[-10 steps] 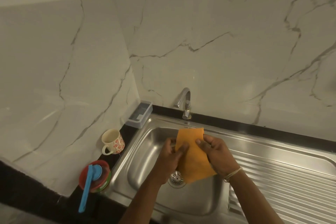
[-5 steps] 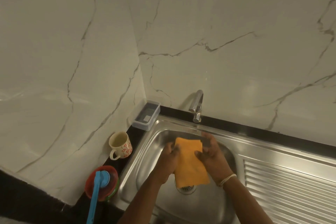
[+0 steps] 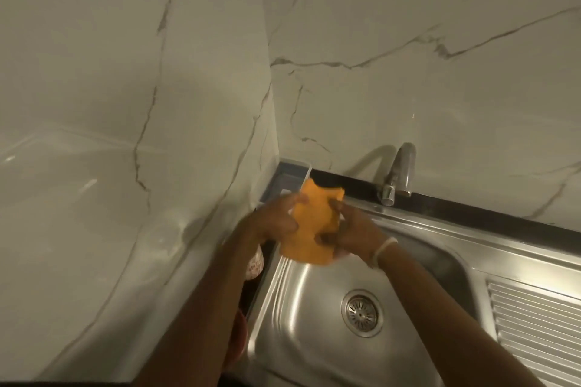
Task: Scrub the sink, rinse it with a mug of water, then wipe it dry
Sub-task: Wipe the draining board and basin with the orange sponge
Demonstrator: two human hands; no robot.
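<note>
An orange cloth [image 3: 309,226] is bunched between both hands above the far left corner of the steel sink [image 3: 301,333]. My left hand [image 3: 276,220] grips its left side and my right hand [image 3: 352,229] grips its right side, thumbs on top. The round drain [image 3: 362,312] lies uncovered in the basin floor below the hands. The floral mug [image 3: 255,265] stands on the counter left of the sink, mostly hidden behind my left forearm.
A chrome tap [image 3: 398,174] stands at the back rim. A grey soap tray [image 3: 287,181] sits in the corner behind the cloth. The ribbed drainboard [image 3: 534,324] lies to the right. A red bowl [image 3: 239,339] peeks out beside my left arm. Marble walls close off back and left.
Both hands have lifted the cloth from over the drain to the sink's far left corner and crumpled it. The camera view has swung left and closer.
</note>
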